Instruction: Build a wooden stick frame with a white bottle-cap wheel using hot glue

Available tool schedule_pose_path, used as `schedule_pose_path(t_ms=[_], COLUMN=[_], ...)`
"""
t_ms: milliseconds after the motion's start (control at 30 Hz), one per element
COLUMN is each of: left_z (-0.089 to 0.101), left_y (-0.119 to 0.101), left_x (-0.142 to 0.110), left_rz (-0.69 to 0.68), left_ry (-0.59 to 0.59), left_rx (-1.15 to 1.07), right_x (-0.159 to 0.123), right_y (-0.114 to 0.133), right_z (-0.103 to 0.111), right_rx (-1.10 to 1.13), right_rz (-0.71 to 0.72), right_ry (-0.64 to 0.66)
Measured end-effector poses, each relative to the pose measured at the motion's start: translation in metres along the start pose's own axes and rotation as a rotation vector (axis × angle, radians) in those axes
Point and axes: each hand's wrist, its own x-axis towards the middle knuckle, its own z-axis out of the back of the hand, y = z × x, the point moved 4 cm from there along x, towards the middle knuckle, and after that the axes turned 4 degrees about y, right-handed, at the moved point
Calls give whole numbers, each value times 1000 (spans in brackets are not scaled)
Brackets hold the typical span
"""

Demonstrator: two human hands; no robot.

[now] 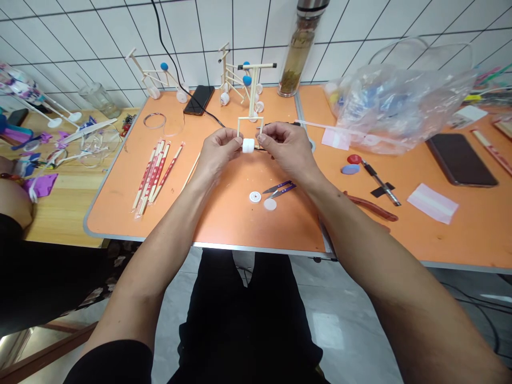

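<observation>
Orange tabletop [224,224]: left hand [218,152] clamps wheel [248,145], right hand [286,150] clamps upright stick frame [250,124].

Smooth wooden sticks [253,96], matt white wheel [248,145], probably plastic, glossy tabletop [224,224]

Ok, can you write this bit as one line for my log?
left hand and right hand: holding white plastic wheel, square wooden stick frame | nearby: purple-handled metal snips

The hands, left [218,152] and right [286,150], hide the lower part of a small stick frame [250,118]. At 12 o'clock, the picture's top edge cuts off a glass bottle [300,53]. At 2 o'clock, the contents of a crumpled plastic bag [400,106] are too blurred to tell.
</observation>
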Motion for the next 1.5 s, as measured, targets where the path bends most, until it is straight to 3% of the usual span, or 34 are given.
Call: schedule_pose_path(t_ms=[333, 633, 733, 833, 1033, 1267, 1500], left_z=[8, 10, 15, 18, 5, 6, 0], left_y=[3, 4, 3, 6, 7, -1, -4], left_x=[11, 11, 9, 5, -2, -4, -11], left_rz=[-260, -296, -202, 12, 397, 412, 453], left_ry=[9, -27, -127, -204, -16, 145, 153], left_rx=[173, 134, 61, -47, -191, -169, -256], right_x=[0, -4, -6, -7, -11, -18, -17], right_y=[0, 4, 7, 10, 9, 14, 13], right_z=[-3, -4, -1, 0, -2, -3, -4], right_rx=[-40, -131, -206, -322, -540, -781, -814], right_rz=[56, 173, 199, 255, 365, 360, 358], right_ry=[-6, -70, -96, -123, -102, 23, 58])
